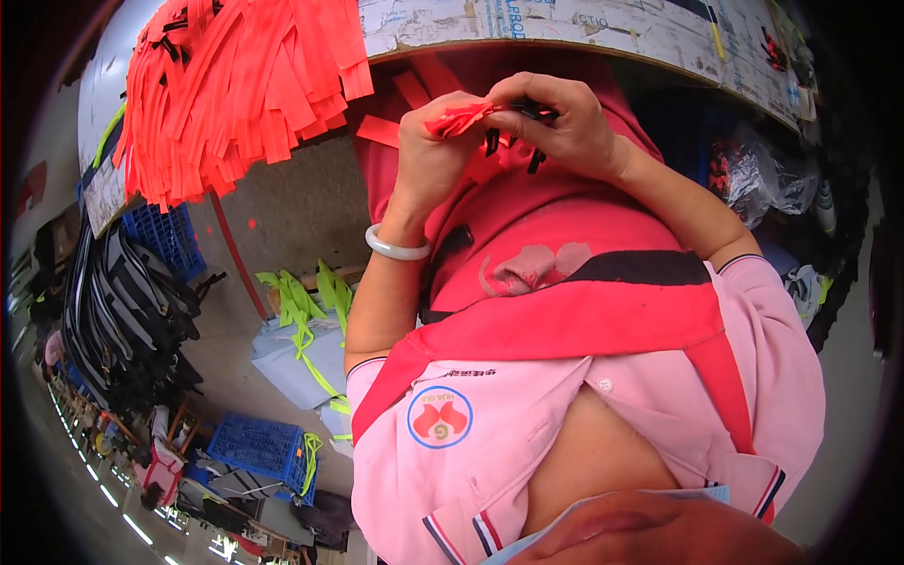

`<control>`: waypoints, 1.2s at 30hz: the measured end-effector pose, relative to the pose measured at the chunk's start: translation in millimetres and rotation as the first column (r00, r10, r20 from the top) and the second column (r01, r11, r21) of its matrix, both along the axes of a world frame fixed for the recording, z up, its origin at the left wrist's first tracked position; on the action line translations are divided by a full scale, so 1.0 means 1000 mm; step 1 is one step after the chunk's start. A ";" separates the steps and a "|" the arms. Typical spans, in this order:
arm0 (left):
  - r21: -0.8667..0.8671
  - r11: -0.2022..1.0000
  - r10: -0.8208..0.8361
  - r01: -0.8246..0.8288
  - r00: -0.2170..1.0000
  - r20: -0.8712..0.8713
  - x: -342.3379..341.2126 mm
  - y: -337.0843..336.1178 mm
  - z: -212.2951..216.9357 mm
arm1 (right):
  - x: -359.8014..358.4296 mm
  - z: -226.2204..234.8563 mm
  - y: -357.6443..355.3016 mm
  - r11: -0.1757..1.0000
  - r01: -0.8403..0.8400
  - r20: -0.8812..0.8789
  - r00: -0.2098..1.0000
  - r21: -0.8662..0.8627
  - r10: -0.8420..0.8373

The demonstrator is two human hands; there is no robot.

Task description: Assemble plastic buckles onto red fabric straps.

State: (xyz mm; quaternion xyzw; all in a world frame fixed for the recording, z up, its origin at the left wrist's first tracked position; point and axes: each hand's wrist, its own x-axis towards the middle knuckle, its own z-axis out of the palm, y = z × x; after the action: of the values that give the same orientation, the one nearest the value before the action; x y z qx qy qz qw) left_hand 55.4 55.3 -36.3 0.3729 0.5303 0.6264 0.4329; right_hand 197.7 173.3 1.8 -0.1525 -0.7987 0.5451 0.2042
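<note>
My left hand (435, 155), with a white bangle (397, 247) on its wrist, is closed around a bunch of orange-red fabric strips (459, 120). The bunched ends show above its thumb, and strip tails come out below the hand. Close beside it, my right hand (563, 122) pinches small black pieces (535, 109) that look like strap ends or loops. Its thumb and fingertips meet the end of the strip bunch. Some black pieces hang below the right fingers. How they join the strips is hidden by the fingers. Both hands are over my red apron (556, 226).
A large pile of orange-red strips (235, 94) overhangs the table (424, 26) at the left. Below it stand a blue crate (162, 240) and hanging black straps (127, 311). Pale panels with yellow-green straps (301, 353) lie lower down. Clear plastic bags (767, 179) sit at the right.
</note>
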 end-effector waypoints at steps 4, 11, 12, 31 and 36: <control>0.116 0.990 0.092 -0.075 0.984 -0.154 0.002 0.001 -0.003 | -0.004 0.001 0.002 0.998 -0.028 -0.016 0.999 0.059 0.029; 0.096 0.994 0.050 -0.045 0.997 -0.059 -0.003 0.006 0.004 | -0.006 0.004 0.001 1.000 -0.004 -0.004 1.000 -0.008 0.004; 0.121 0.991 0.080 -0.065 0.989 -0.123 -0.003 0.007 0.003 | -0.006 0.003 0.001 1.000 -0.009 -0.022 1.000 0.014 0.009; 0.045 0.993 0.109 -0.105 0.989 -0.102 -0.003 0.007 0.001 | -0.010 -0.003 0.003 1.000 0.029 0.020 0.999 -0.005 -0.029; 0.021 0.997 0.082 -0.081 0.995 -0.051 -0.009 0.007 0.005 | -0.010 0.001 0.006 0.990 0.042 0.084 0.996 -0.137 -0.031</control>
State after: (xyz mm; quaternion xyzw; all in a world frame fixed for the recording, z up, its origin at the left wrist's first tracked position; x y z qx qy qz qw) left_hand 46.7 62.3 -30.9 0.3713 0.5503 0.6385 0.3895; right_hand 188.1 179.6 2.8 -0.2031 -0.7636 0.5888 0.1704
